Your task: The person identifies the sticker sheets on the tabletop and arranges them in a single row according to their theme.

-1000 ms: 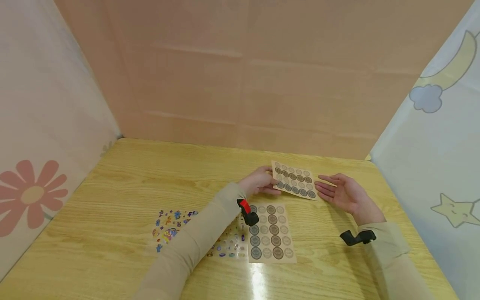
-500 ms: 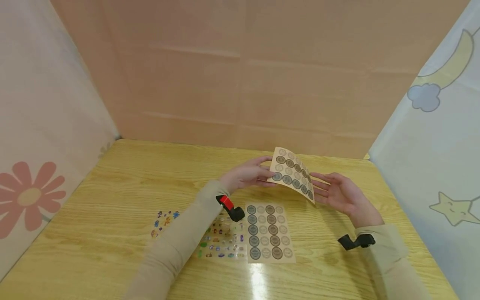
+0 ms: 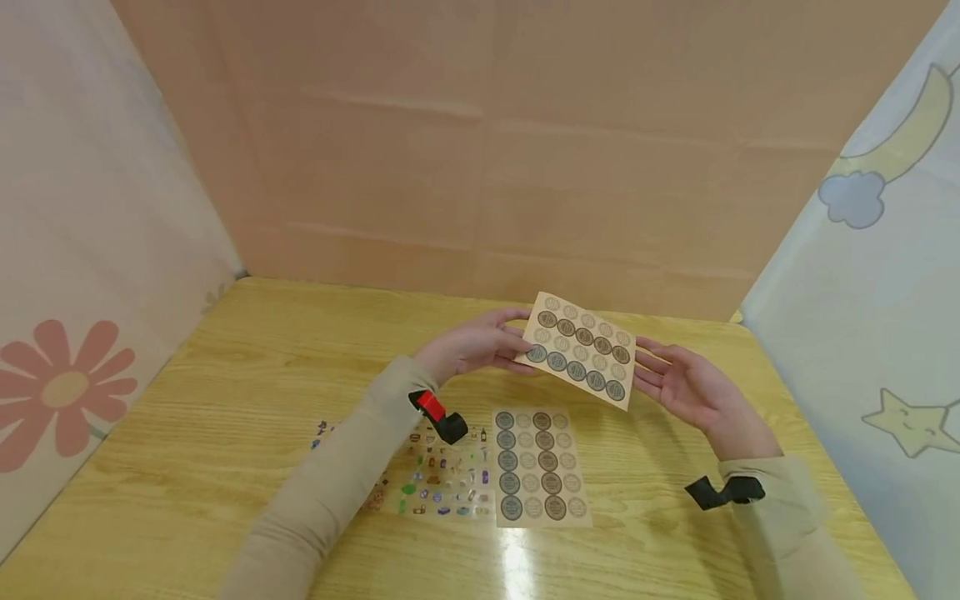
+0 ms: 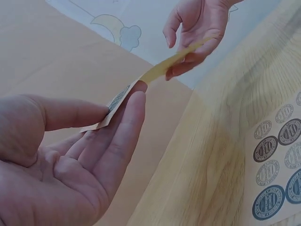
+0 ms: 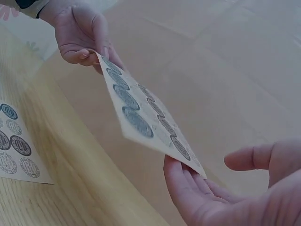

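Note:
A sheet of round stickers [image 3: 581,342], printed in dark and pale rows, is held up off the table at a tilt. My left hand [image 3: 480,340] pinches its left end, thumb on the printed face and fingers behind, as the left wrist view shows. At the other end, my right hand [image 3: 686,387] has its fingers extended behind the sheet's edge, touching it from beneath. In the right wrist view the right thumb [image 5: 249,157] stands apart from the sheet. A second sheet of round stickers [image 3: 538,467] lies flat on the table below.
Left of the flat sheet lies a clear sheet of small colourful stickers [image 3: 450,475], partly covered by my left sleeve [image 3: 330,475]. The wooden table [image 3: 360,333] is bounded by a peach backdrop [image 3: 480,167] and patterned side cloths [image 3: 900,292].
The held sheet has been raised a little, bowed midway, and is flatter now. My left hand has moved left and up; the right fingers have come to the sheet's edge.

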{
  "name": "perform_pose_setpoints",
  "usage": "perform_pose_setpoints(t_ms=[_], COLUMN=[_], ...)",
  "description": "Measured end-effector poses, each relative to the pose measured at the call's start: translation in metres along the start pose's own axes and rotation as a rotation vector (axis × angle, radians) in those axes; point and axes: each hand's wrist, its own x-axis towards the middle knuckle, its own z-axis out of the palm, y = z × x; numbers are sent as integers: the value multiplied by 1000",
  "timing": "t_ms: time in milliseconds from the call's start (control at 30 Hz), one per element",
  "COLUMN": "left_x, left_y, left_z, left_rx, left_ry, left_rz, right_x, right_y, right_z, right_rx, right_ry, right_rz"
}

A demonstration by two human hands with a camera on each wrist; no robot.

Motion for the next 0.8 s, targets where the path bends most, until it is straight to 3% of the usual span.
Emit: perform_pose_setpoints(t_ms=[133, 367, 500, 667, 800], left_x=[-3, -5, -3, -1, 0], left_y=[0, 2, 3, 0, -13], left_z=[-2, -5, -3, 3, 15], left_rx=[45, 171, 222, 206, 61], left_ry=[4, -25, -29, 60, 186], left_rz=[-19, -39, -58, -38, -17], right_x=[-5, -7, -6, -7, -13], right_y=[-3, -3, -2, 1, 9], right_z=[7, 20, 28, 35, 36], right_rx=[-100, -440, -524, -588, -577], right_ry=[-11, -58, -80, -97, -75], right_rz=[-8, -1, 42, 54, 38])
